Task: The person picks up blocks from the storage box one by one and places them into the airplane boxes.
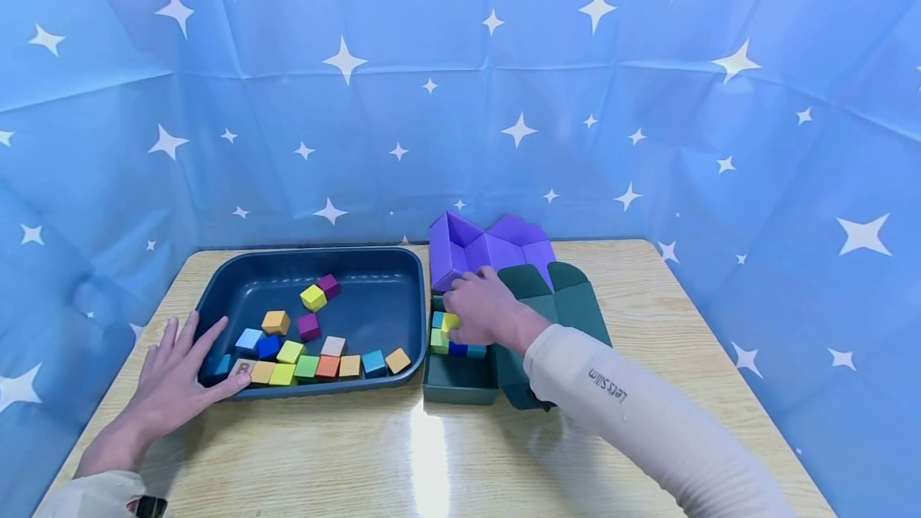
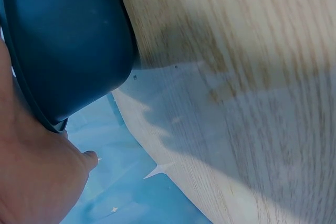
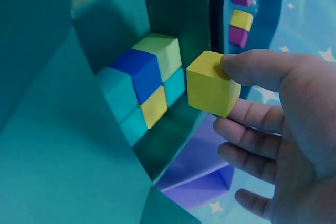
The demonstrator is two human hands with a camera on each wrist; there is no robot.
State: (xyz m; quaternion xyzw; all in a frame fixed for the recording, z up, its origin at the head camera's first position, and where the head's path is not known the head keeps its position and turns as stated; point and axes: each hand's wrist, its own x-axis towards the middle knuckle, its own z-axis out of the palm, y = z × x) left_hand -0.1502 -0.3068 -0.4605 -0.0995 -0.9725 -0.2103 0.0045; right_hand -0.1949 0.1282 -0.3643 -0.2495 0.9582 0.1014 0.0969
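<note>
My right hand [image 1: 486, 308] pinches a yellow cube [image 3: 212, 84] between thumb and fingers, above an open dark green box [image 1: 460, 392]. Inside that box, a dark blue cube [image 3: 140, 72], a light green cube [image 3: 164, 51], a lower yellow cube [image 3: 154, 107] and several teal cubes sit packed together at one end. At the left, my left hand [image 1: 167, 378] rests spread on the rim of a dark blue tray [image 1: 374, 282], its thumb beside a wooden cube marked with a letter [image 1: 243, 368]. Several loose coloured cubes lie in the tray, mostly along its near side.
An open purple box [image 1: 468, 250] stands behind the green one, against the blue star-patterned cloth [image 1: 432, 118]. The green box's lid [image 1: 576, 302] lies folded out to the right. Wooden tabletop [image 1: 324, 454] stretches in front of the tray and box.
</note>
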